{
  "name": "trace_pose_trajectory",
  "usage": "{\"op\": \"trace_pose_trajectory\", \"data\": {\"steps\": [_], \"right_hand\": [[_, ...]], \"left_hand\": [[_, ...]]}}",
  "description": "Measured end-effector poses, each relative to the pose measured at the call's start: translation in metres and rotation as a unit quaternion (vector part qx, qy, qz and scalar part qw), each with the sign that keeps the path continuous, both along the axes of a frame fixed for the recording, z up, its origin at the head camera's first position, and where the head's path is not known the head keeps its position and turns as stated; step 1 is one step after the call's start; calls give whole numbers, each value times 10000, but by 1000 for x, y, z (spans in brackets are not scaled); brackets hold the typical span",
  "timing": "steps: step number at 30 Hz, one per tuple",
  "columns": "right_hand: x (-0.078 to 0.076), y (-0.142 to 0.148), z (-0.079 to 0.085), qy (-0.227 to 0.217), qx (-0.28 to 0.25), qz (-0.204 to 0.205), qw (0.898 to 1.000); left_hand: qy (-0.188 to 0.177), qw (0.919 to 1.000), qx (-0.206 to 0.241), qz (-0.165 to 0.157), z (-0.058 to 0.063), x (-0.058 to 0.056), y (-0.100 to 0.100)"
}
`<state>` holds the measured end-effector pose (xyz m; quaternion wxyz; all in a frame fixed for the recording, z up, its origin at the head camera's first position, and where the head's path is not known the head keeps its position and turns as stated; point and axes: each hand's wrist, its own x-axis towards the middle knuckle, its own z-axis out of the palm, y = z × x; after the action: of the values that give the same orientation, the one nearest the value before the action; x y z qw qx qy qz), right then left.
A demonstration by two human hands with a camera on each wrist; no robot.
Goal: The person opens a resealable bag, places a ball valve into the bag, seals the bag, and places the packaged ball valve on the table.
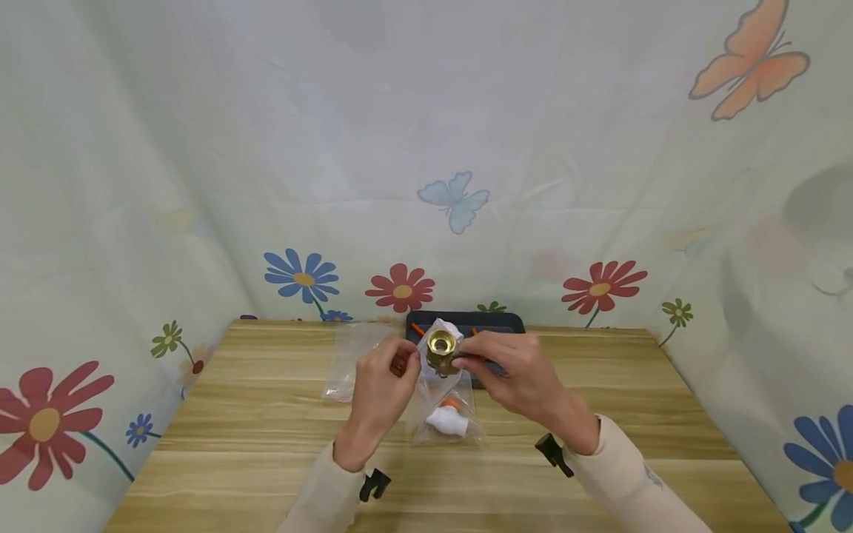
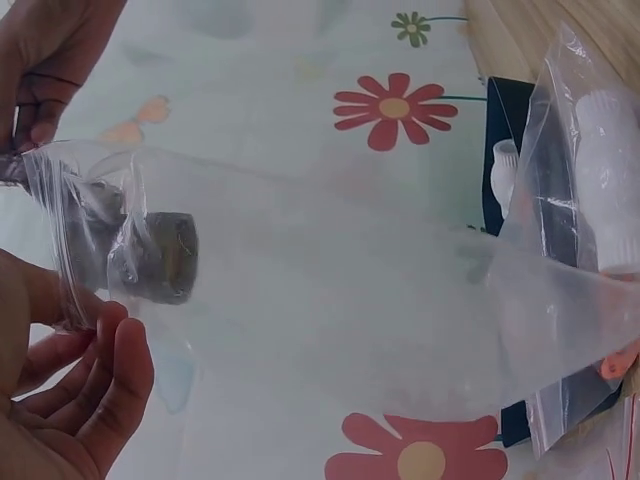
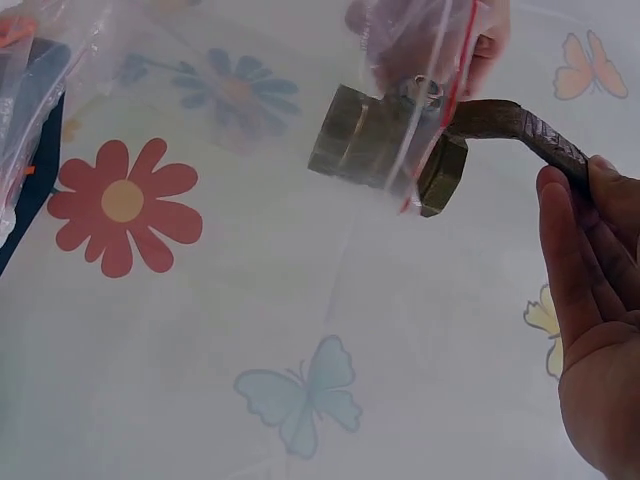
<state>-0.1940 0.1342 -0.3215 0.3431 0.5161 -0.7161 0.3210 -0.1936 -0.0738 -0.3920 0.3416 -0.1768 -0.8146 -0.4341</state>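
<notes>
A brass ball valve (image 1: 441,354) with a lever handle (image 3: 525,128) is held up above the table, its threaded opening facing the head camera. My right hand (image 1: 516,366) pinches the end of that handle between thumb and fingers. Around the valve body hangs the mouth of a clear zip bag (image 2: 320,290); the body is partly inside it and the handle sticks out. With thumb and fingertips, my left hand (image 1: 385,376) pinches the bag's edge beside the valve. The bag's lower part hangs down towards the table.
Below the hands lies another clear bag with a white fitting (image 1: 448,420) and an orange part. A dark tray (image 1: 509,323) stands at the table's back, with white and orange pieces. Left of it lies a flat clear bag (image 1: 349,352). Printed curtains surround the wooden table (image 1: 266,444).
</notes>
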Motion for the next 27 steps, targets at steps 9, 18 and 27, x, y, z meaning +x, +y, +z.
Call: {"op": "trace_pose_trajectory", "data": {"steps": [9,18,27], "right_hand": [[-1,-6,-5,-302,226,-283,9989],[-2,-11,-10,-747,656,-637,9930],[-6,-14,-17,-986,1113,-938,9844]], "left_hand": [[28,9994,226,-246,1,2,4],[-181,9988,193,-418,3,6,9],[-689,9919,638,-858,4,10,14]]}}
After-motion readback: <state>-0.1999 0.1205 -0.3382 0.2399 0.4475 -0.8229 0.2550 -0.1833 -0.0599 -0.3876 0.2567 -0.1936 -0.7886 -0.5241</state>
